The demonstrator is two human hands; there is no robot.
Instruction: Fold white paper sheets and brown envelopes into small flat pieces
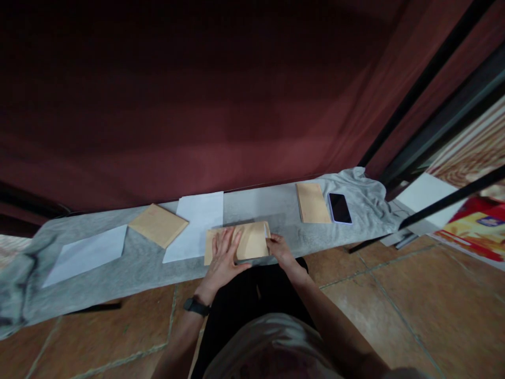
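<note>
A tan paper envelope [250, 242] lies crosswise at the front edge of the cloth-covered table, right before me. My left hand [224, 258] rests flat on its left half, fingers spread. At the envelope's right end, my right hand [279, 249] pinches the edge between thumb and fingers. A thin white strip shows at that end, beside the fingertips; whether it is paper inside or a flap, I cannot tell. Partly under the envelope's left side are white paper sheets [199, 218].
Left of the sheets lie another tan envelope [158, 225] and a folded white paper [89, 252]. A stack of tan envelopes [313, 203] and a phone [340, 208] sit to the right on the grey cloth [272, 202]. A dark red curtain [221, 116] hangs behind.
</note>
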